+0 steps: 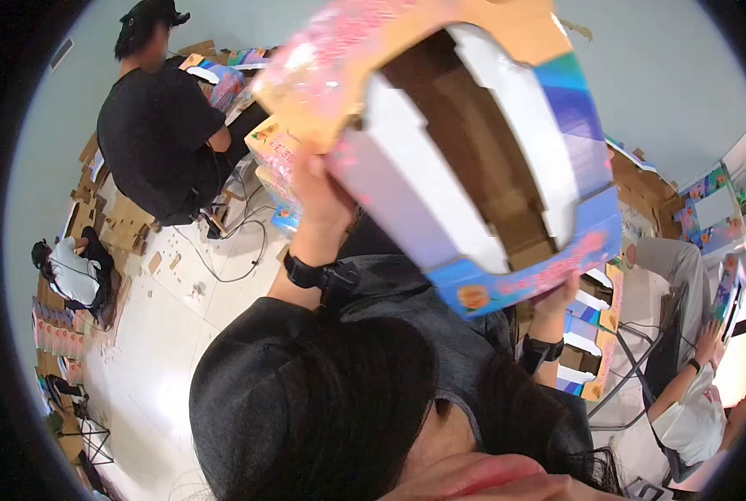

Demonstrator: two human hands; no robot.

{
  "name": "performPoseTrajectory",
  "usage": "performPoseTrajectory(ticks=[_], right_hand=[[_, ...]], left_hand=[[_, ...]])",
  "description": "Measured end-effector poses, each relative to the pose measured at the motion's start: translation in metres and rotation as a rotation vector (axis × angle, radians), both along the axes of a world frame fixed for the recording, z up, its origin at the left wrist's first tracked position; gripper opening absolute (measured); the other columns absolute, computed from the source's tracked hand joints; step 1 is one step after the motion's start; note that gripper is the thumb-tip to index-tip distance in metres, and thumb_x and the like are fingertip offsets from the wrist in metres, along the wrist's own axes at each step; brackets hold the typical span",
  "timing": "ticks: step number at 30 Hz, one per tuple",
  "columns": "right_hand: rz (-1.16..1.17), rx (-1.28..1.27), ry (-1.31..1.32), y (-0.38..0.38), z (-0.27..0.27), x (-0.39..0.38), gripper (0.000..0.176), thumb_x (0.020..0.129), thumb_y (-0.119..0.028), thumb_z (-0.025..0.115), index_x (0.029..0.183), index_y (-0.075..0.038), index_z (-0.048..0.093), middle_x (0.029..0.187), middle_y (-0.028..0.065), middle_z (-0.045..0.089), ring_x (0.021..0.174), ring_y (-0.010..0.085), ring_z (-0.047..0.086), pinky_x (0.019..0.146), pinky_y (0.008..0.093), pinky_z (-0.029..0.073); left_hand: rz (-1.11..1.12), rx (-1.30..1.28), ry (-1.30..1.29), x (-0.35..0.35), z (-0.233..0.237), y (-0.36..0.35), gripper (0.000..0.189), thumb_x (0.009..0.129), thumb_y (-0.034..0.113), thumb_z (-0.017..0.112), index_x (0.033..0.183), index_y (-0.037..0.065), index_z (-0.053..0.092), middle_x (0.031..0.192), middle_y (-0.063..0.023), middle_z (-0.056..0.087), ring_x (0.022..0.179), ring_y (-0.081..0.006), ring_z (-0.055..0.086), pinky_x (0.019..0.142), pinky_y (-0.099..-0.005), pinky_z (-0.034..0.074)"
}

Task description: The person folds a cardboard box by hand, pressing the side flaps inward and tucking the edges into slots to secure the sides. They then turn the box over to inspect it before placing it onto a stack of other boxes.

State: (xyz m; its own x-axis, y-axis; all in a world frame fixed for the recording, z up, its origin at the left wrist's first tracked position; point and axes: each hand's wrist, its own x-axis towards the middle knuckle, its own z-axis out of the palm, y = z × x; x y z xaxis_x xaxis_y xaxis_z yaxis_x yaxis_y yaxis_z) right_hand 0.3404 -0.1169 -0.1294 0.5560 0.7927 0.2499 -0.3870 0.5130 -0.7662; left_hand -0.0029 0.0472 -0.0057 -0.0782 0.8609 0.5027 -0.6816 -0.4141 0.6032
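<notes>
A colourful printed cardboard box [581, 108] is held up in front of me, tilted. It has a large cut-out opening with white side flaps and a bare brown inside. My left hand [318, 192] grips the box's left side, fingers partly hidden. My right hand [559, 296] is closed at the lower right edge, with most of its fingers behind the cardboard. Shiny highlights show on the pink upper left face, which is somewhat blurred.
Similar boxes [277, 159] are stacked beyond my left hand, and others [586, 359] stand below my right. A person in black [156, 142] sits at upper left; another [690, 401] handles a box at right. Cables [222, 275] and cardboard scraps [156, 263] lie on the floor.
</notes>
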Motion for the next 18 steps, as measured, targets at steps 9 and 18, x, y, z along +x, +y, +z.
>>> performPoseTrajectory(ticks=[9,18], right_hand=[[-0.382,-0.064,0.155,0.009,0.031,0.014,0.067,0.089,-0.047,0.053,0.140,-0.007,0.038,0.132,0.0110,0.049,0.118,0.0278,0.051,0.098,0.0418,0.044],[-0.275,-0.075,0.329,0.005,-0.024,0.037,0.058,0.091,-0.046,0.051,0.133,-0.007,0.045,0.126,0.0104,0.055,0.114,0.0271,0.055,0.097,0.0425,0.044]], left_hand=[[-0.609,0.155,0.648,0.054,-0.001,-0.011,0.119,0.074,0.048,0.074,0.152,0.019,-0.011,0.151,-0.0211,0.020,0.139,-0.0353,0.025,0.109,-0.0512,0.023],[-0.796,0.176,0.920,0.090,-0.038,-0.036,0.128,0.076,0.025,0.082,0.147,0.014,-0.024,0.152,-0.0267,0.016,0.141,-0.0360,0.022,0.109,-0.0510,0.029]])
